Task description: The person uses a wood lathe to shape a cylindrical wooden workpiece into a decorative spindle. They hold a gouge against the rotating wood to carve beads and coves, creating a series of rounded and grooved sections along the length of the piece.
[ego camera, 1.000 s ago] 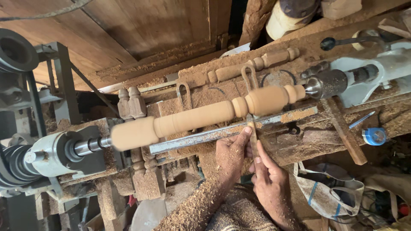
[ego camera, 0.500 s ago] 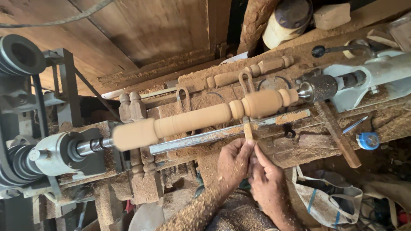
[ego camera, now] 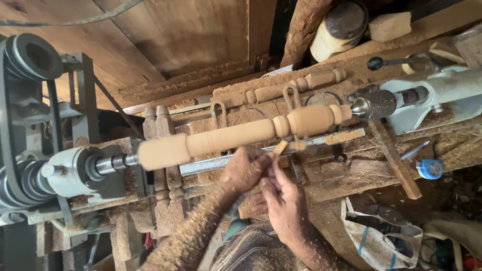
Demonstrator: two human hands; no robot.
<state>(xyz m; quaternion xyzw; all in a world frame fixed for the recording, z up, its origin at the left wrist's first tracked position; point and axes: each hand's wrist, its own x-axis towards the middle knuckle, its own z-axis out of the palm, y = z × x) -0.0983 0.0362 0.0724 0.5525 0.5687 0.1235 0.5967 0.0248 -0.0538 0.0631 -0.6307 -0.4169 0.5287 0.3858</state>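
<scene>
Both hands have moved leftward along the metal tool rest (ego camera: 221,161) since a second ago: then they worked under the beaded, thick end of the wooden spindle (ego camera: 241,136); now they sit under its slimmer middle stretch. The left hand (ego camera: 246,168) is curled shut over the front of a wood-handled turning tool (ego camera: 279,147), pressing it down onto the rest, and only the tool's pale tip shows past the fingers (ego camera: 261,159), just beside the spindle. The right hand (ego camera: 283,206) is behind and below it, fingers closed around what seems to be the handle end – the handle itself is mostly hidden, so the exact grip is hard to make out.

The spindle is mounted across the lathe, one end at the headstock (ego camera: 75,173) on the left and the other at the tailstock (ego camera: 432,95) on the right, above a bench (ego camera: 351,175) thick with sawdust. My reading is that the beads at the right are shaped already and the cutting has shifted to the plainer taper – the square-looking left end appears untouched.

Behind lies a finished turned piece (ego camera: 296,86); a blue-capped object (ego camera: 429,168) rests at the right, a cloth bag (ego camera: 381,236) below
</scene>
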